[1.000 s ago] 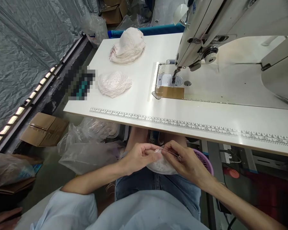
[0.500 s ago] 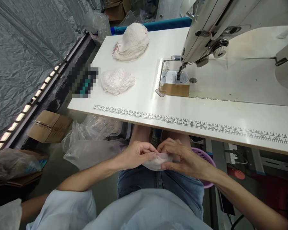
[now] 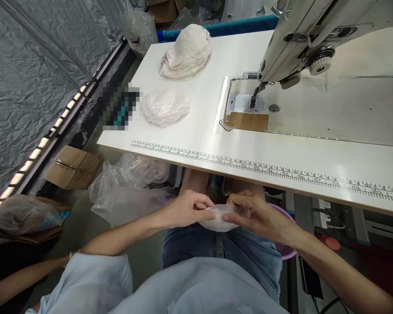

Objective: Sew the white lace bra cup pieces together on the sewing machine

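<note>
Cloth (image 3: 218, 223), white, sheer and rounded, sits between our hands, above the lap of our jeans (image 3: 191, 250) and on our side of the worktop's (image 3: 203, 111) near edge. Our left hand (image 3: 190, 209) pinches its left end between thumb and forefinger, the other fingers curled in. Our right hand (image 3: 258, 216) grips its right part, thumb laid on the near face; we cannot tell exactly how the fingers behind meet it. On the worktop before us, a ruler scale (image 3: 265, 170) runs along the near edge, and a sewing machine (image 3: 301, 39) stands to the right, with a tan plate (image 3: 247, 121) beside its needle area. To the left of the machine we see two white piles: a lacy pile (image 3: 167, 107) nearer us and a taller pile (image 3: 190, 52) just beyond it. A pixelated patch covers part of the worktop's left end. Below, a purple basket (image 3: 290, 253) shows partly behind our right forearm, while a clear plastic bag (image 3: 131, 205) and a cardboard box (image 3: 74, 168) lie to our left. Another person's arm (image 3: 29, 277) reaches in at the lower left.
</note>
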`<state>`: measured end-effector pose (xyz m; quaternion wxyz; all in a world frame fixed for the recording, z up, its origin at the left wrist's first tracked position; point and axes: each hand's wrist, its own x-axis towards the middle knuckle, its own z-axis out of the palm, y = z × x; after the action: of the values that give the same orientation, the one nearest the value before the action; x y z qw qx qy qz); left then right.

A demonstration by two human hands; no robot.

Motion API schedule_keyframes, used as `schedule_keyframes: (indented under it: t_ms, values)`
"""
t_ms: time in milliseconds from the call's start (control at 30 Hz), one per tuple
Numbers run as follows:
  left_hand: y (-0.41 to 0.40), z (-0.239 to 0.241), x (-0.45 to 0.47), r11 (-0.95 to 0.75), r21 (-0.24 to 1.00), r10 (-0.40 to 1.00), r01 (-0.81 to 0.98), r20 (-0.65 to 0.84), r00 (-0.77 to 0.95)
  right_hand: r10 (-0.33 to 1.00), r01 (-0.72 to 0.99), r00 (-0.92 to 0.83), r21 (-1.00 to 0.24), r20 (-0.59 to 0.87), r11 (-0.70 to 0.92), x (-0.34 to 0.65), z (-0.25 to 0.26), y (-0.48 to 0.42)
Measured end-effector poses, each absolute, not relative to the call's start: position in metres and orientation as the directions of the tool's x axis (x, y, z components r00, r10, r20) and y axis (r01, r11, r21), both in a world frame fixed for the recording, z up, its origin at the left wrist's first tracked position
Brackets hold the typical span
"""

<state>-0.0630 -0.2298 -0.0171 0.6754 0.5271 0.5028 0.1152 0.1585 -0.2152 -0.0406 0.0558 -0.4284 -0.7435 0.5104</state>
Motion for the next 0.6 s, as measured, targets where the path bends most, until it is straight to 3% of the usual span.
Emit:
schedule_keyframes:
  t_ms: [133,267,367,467,600]
  values:
    - [-0.227,-0.021,-0.067,0.464,0.813,0.656,0.351,-0.582,0.480,0.704,0.572,-0.659,-0.785,-0.266,0.238,0.157,-0.046,-0.213]
    - [-0.224,-0.032,-0.071,0.559,0.791,0.687,0.249,-0.610,0.395,0.772,0.561,-0.634,-0.670,0.030,0.486,0.148,-0.048,-0.219]
    - [-0.223,-0.040,-0.066,0.626,0.766,0.726,0.145,-0.640,0.249,0.815,0.582,-0.532,-0.600,0.229,0.549,0.132,-0.050,-0.232]
    - [-0.224,-0.041,-0.052,0.670,0.742,0.733,-0.005,-0.661,0.158,0.827,0.575,-0.503,-0.617,0.253,0.538,0.114,-0.056,-0.246]
    - [-0.228,-0.031,-0.044,0.630,0.765,0.766,-0.129,-0.586,0.263,0.877,0.560,-0.427,-0.698,0.219,0.447,0.109,-0.066,-0.245]
